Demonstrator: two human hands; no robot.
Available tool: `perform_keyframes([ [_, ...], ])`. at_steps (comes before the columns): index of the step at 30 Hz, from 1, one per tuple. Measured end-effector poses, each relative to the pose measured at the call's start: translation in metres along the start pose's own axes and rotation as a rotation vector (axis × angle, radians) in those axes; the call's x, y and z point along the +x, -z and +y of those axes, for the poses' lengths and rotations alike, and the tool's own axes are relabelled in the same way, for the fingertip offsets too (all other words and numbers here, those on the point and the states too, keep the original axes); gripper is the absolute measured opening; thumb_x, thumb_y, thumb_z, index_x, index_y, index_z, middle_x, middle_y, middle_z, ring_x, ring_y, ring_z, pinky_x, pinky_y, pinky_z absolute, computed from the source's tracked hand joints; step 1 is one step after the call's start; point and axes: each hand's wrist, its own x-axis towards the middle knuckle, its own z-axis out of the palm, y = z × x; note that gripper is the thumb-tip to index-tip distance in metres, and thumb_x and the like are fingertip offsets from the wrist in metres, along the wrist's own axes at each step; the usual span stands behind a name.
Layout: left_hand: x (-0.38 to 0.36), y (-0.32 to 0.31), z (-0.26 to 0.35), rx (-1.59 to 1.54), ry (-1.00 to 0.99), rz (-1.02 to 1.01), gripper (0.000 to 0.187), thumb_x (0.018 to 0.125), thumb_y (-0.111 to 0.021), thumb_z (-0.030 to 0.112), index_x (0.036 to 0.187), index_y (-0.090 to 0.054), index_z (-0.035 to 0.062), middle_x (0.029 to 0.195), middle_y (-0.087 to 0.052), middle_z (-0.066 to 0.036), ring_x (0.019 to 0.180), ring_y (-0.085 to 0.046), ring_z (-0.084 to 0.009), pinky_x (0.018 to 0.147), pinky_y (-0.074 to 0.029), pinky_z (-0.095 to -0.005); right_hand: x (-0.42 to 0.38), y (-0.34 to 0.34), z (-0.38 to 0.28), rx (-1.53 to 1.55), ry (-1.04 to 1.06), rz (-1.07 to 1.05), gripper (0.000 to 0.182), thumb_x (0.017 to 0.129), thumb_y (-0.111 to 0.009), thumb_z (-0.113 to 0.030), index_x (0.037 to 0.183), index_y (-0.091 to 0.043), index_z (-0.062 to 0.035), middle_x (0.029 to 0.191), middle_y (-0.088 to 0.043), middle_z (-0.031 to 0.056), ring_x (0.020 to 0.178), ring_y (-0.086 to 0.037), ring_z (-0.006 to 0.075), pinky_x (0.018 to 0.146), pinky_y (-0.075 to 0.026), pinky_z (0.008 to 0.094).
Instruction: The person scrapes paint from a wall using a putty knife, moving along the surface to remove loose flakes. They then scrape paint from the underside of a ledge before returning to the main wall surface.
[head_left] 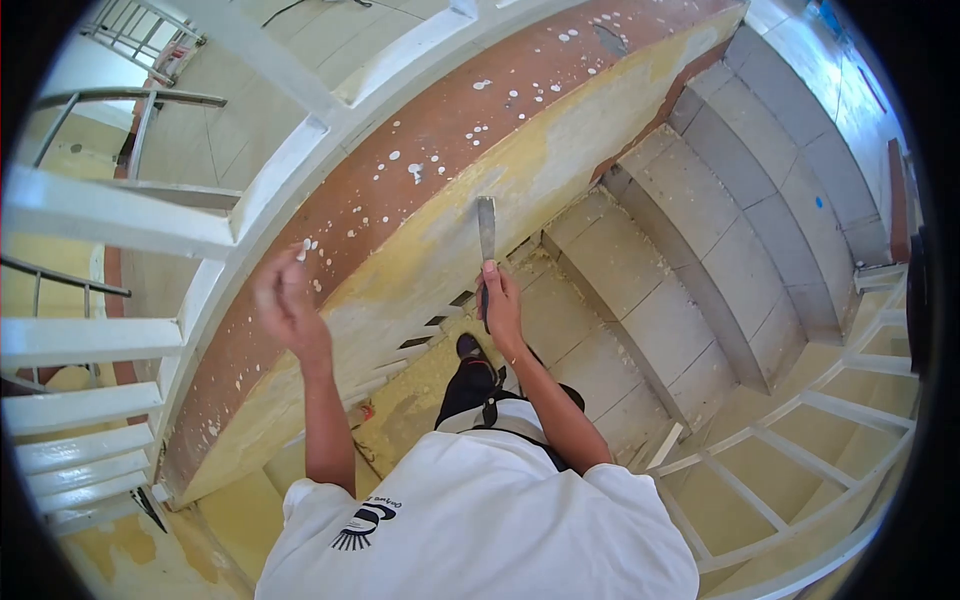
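Note:
My right hand [501, 305] is closed round the dark handle of a putty knife [487, 230], thumb along its neck. The blade points up, its tip overlapping the patchy yellow wall [440, 250], where paint is scraped down to pale plaster. Raised over the reddish-brown ledge [365, 205] is my left hand [288, 305], its fingers smeared by motion. White paint flecks [415, 172] are scattered along that ledge, with a few right by the left fingertips.
A white railing [235, 245] runs along the ledge on the left. Tiled steps [690, 220] with debris on them curve up to the right. Another white railing [780, 445] stands at lower right. My shoe [468, 346] is on the floor near the wall's foot.

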Motion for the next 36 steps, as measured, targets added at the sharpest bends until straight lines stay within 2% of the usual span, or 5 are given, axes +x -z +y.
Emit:
perform_keyframes([
  [6, 0.040, 0.011, -0.042, -0.258, 0.070, -0.108, 0.043, 0.092, -0.041, 0.039, 0.098, -0.060, 0.0010, 0.096, -0.061, -0.016, 0.096, -0.056, -0.0238, 0.085, -0.042, -0.0328, -0.012, -0.005, -0.022, -0.011, -0.111, -0.005, 0.045, 0.092, -0.043, -0.046, 0.075, -0.050, -0.0052, 0.050, -0.041, -0.0004, 0.039, -0.037, 0.0071, 0.037, -0.030, 0.0224],
  [9, 0.049, -0.012, -0.036, -0.473, 0.445, -0.066, 0.053, 0.090, -0.036, 0.047, 0.104, -0.060, 0.0026, 0.105, -0.060, -0.017, 0.102, -0.054, -0.0265, 0.089, -0.040, -0.0376, -0.011, 0.004, -0.026, -0.041, -0.129, -0.022, 0.045, 0.092, -0.042, -0.046, 0.074, -0.050, -0.0058, 0.050, -0.040, -0.0007, 0.039, -0.036, 0.0070, 0.037, -0.030, 0.0222],
  [21, 0.068, -0.049, -0.020, -1.123, 0.288, 0.049, 0.021, 0.077, -0.051, 0.022, 0.091, -0.057, 0.0073, 0.116, -0.055, -0.006, 0.125, -0.038, -0.0247, 0.095, -0.033, -0.0393, -0.006, -0.022, -0.031, 0.060, -0.043, 0.083, 0.045, 0.094, -0.040, -0.044, 0.075, -0.045, -0.0033, 0.047, -0.037, -0.0002, 0.038, -0.037, 0.0071, 0.037, -0.031, 0.0224],
  [30, 0.065, -0.040, -0.017, -1.253, 0.369, -0.108, 0.022, 0.080, -0.052, 0.021, 0.098, -0.055, 0.0095, 0.121, -0.051, -0.004, 0.128, -0.032, -0.0223, 0.086, -0.037, -0.0344, -0.004, -0.032, -0.049, 0.115, 0.007, 0.176, 0.053, 0.094, -0.040, -0.043, 0.133, -0.040, -0.0073, 0.070, -0.047, 0.0030, 0.042, -0.039, 0.0056, 0.038, -0.034, 0.0200],
  [36, 0.062, -0.047, -0.006, -1.248, 0.410, 0.016, 0.020, 0.077, -0.054, 0.018, 0.092, -0.054, 0.0053, 0.124, -0.048, -0.007, 0.103, -0.048, -0.0165, 0.079, -0.035, -0.0335, -0.001, -0.031, -0.057, 0.055, 0.047, 0.188, 0.053, 0.095, -0.038, -0.041, 0.138, -0.033, -0.0102, 0.066, -0.045, 0.0015, 0.040, -0.037, 0.0048, 0.038, -0.035, 0.0188],
])
